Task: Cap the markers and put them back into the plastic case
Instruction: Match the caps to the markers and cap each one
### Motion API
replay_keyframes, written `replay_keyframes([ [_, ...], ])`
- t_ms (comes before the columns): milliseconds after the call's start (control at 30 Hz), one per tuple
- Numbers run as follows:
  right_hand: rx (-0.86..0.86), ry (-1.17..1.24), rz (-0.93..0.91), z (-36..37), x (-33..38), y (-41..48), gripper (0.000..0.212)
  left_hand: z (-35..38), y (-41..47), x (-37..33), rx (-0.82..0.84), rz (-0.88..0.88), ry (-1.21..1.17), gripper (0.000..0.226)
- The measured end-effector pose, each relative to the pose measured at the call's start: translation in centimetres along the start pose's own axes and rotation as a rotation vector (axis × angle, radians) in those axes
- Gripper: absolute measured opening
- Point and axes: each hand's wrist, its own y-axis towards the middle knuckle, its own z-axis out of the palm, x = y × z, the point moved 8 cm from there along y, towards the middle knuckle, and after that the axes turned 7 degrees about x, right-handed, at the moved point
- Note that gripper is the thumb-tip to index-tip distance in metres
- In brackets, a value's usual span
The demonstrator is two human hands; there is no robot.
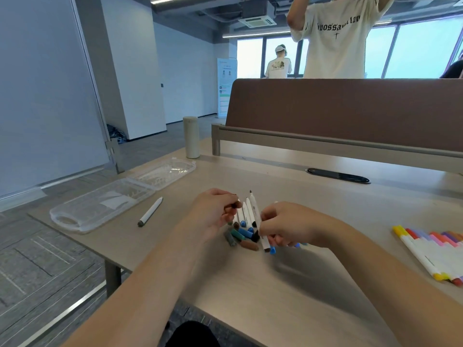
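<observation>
Head view: right of the open, clear plastic case, a slim white marker was gripped in the right hand's curled fingers, and a small dark cap was pinched by the left hand. The smooth, round loose caps could be knocked rolling, or a mismatched cap fitted.

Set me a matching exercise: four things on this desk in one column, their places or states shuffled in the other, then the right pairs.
Things
1. plastic case
2. lone grey-capped marker
3. row of bright markers
4. tall pale bottle

Places or states
A. standing upright by the end of the divider
B. lying at the right edge of the desk
C. open, lid folded out flat, at the desk's left
D. lying alone just right of the case

Pairs: 1-C, 2-D, 3-B, 4-A
</observation>
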Motion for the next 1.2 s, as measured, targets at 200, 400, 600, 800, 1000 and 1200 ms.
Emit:
replay_keyframes([
  [200,0.082,0.132,-0.013,1.1,0.5,-0.1,0.009,-0.2,0.2,0.0,-0.013,0.023,-0.093,0.011],
  [400,0.097,0.07,0.014,1.5,0.3,-0.1,0.021,0.1,-0.3,-0.5,-0.009,0.06,-0.1,0.006],
  [600,0.08,0.029,0.025,1.4,0.0,0.2,0.023,0.2,-0.6,-0.6,0.006,0.055,-0.038,0.009],
  [800,-0.032,0.016,-0.028,0.4,0.4,0.6,0.021,0.3,-0.6,-0.7,0.001,0.098,0.06,0.008],
  [1000,-0.154,-0.11,-0.097,-0.1,1.1,1.1,0.023,-0.2,-0.4,-1.2,-0.091,0.189,0.156,0.004],
  [1200,-0.294,-0.148,-0.022,-1.5,0.0,1.4,0.022,0.6,-0.2,-1.2,-0.059,0.193,0.333,0.031],
])
